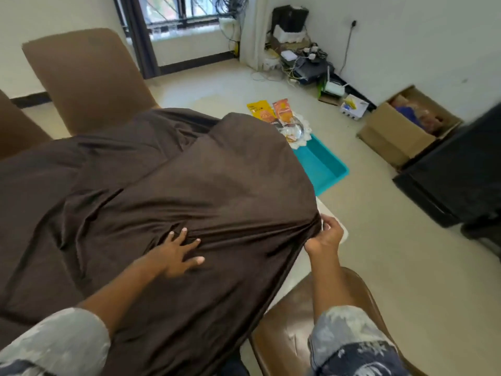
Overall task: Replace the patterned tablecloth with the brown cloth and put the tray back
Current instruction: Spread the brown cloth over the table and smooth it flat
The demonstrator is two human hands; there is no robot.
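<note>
We are watching the brown cloth [168,191] lying rumpled across the counter [344,227], filling the view from 9 to 2 o'clock. The left hand [177,253] is pressing flat on it near centre, fingers spread, gripping nothing. At 4 o'clock the right hand [326,237] is pinching the cloth's edge, fingers curled round it, beside the counter's bare corner. The teal tray [322,164] is sitting on the floor at 1 o'clock, carrying snack packets [271,111].
</note>
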